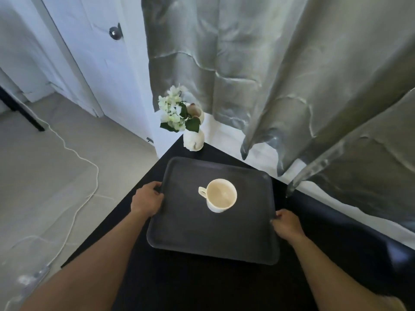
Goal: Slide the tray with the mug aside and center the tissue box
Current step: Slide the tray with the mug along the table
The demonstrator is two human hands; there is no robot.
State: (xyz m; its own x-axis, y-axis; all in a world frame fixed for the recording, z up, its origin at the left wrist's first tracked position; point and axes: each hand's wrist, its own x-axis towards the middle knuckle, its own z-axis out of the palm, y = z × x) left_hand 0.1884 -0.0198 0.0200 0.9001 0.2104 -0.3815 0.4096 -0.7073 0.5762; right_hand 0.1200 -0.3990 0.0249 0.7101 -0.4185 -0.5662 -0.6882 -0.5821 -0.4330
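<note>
A dark grey rectangular tray [179, 234] lies on a black table [179, 286]. A cream mug [221, 195], its handle pointing left, stands upright near the tray's middle. My left hand [147, 199] grips the tray's left rim. My right hand [286, 225] grips the right rim near the front corner. No tissue box shows in this view.
A white vase with white flowers [193, 139] stands at the table's far corner, just beyond the tray. Grey curtains [292, 75] hang behind and to the right. A white cable [78, 158] runs over the floor on the left, below a white door [89, 52].
</note>
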